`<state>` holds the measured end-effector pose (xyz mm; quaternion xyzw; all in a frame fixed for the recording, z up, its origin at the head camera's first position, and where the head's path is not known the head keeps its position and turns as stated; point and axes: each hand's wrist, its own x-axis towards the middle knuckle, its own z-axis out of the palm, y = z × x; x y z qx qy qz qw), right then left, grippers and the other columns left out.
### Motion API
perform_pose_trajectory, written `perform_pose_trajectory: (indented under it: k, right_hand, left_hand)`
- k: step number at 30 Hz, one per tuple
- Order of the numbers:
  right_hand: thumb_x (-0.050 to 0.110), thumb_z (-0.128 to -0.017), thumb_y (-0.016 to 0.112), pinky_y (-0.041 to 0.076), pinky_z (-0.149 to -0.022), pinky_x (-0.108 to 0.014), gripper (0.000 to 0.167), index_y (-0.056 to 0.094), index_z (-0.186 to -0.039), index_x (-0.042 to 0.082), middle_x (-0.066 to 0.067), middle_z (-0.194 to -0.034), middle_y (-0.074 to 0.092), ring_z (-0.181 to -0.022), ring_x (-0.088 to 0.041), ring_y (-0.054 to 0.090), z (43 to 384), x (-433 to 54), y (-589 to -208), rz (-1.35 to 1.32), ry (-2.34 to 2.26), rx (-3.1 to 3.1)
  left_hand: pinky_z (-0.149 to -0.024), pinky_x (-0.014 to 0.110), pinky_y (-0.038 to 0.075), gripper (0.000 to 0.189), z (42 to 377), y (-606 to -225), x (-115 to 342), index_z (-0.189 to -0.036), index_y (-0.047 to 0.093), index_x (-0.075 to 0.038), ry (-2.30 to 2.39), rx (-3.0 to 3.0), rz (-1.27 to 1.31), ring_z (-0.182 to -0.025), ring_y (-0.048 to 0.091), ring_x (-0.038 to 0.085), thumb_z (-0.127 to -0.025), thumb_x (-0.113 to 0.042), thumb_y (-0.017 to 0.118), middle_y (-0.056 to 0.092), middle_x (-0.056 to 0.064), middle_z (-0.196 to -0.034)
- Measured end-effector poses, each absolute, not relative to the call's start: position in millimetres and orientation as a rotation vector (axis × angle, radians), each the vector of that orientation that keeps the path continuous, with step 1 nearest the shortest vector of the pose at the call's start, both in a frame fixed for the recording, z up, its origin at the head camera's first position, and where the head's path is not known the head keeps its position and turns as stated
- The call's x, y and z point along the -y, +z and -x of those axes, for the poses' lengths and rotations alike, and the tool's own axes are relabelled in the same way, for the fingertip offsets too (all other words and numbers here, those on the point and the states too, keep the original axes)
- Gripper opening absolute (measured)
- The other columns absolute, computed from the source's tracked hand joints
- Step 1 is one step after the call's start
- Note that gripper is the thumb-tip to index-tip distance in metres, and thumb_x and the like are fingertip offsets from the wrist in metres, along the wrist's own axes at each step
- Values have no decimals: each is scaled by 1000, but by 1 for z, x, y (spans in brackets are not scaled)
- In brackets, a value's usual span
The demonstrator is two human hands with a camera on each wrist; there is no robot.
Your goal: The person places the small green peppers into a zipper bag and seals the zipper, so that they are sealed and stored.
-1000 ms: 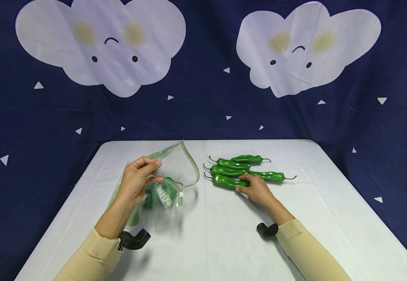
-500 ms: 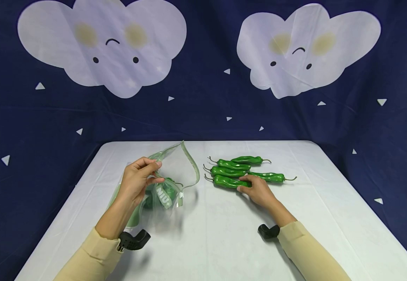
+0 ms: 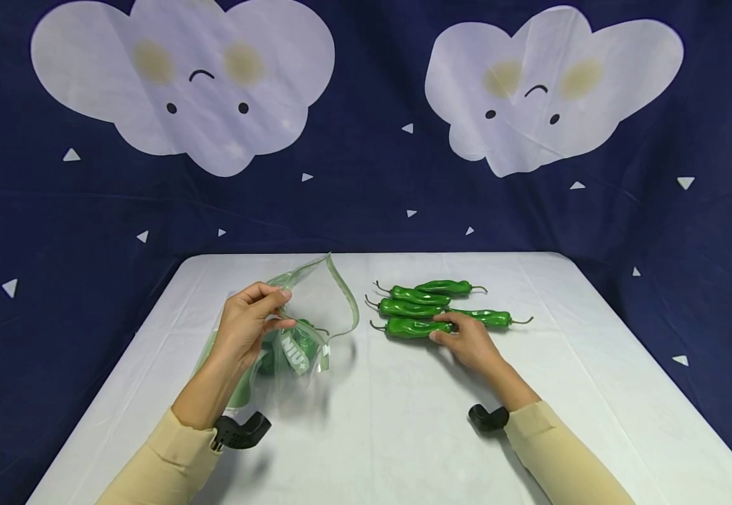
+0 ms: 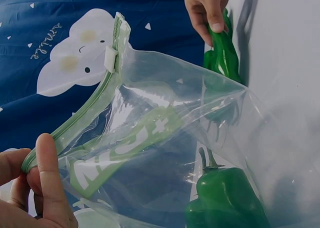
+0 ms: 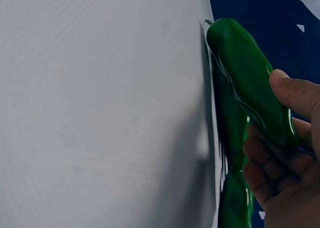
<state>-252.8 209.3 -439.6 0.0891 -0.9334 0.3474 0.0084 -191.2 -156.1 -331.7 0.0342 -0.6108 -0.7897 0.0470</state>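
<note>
My left hand (image 3: 245, 326) pinches the green zip edge of a clear zip bag (image 3: 295, 354), holding its mouth raised and spread on the left of the table. Inside the bag lies a green bell pepper (image 4: 225, 198), with more green behind the plastic. On the right, my right hand (image 3: 469, 344) grips the tip end of the nearest long green pepper (image 5: 245, 68) between thumb and fingers. Its stem points left, toward the bag. Several other long green peppers (image 3: 411, 308) lie close behind it; the hand partly hides one of them.
A white cloth covers the table (image 3: 378, 435). Dark blue fabric printed with clouds (image 3: 555, 84) hangs behind its far edge. Black wrist cameras (image 3: 242, 430) sit at both cuffs.
My right hand has shifted slightly right, and the gripped long green pepper has slid a little the same way, its stem swinging down a bit. The left hand and bag look unmoved.
</note>
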Motion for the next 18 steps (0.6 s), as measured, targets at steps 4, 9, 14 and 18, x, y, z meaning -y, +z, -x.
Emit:
perform_pose_trajectory:
  k: [4,9,14,18]
  right_hand:
    - [33,-84,70,53,-91,-50,39,63,-120,17,-15,-127,61,-111,-35,58,249,-209,-434,-300,1096,2894]
    - [30,-84,71,54,-90,-51,38,64,-119,15,-13,-125,63,-108,-35,60,245,-210,-428,-356,1083,2840]
    - [30,-84,71,55,-89,-50,39,63,-119,15,-14,-125,63,-108,-36,60,242,-209,-420,-369,1116,2797]
    - [31,-84,71,55,-89,-50,40,63,-119,15,-14,-125,63,-108,-36,60,240,-208,-413,-371,1152,2775]
  left_hand:
    - [-60,27,64,16,191,-332,156,-73,63,-13,-2416,1861,-89,-62,56,7,-86,-4,67,57,-4,-73]
    - [-59,27,64,17,191,-333,156,-73,63,-13,-2414,1858,-95,-62,56,7,-86,-3,66,57,-4,-72]
    - [-60,27,64,17,191,-333,156,-73,63,-13,-2415,1857,-99,-62,56,7,-86,-3,66,57,-4,-73]
    - [-60,27,65,16,191,-332,155,-73,63,-13,-2411,1860,-100,-62,56,7,-86,-4,66,57,-3,-73]
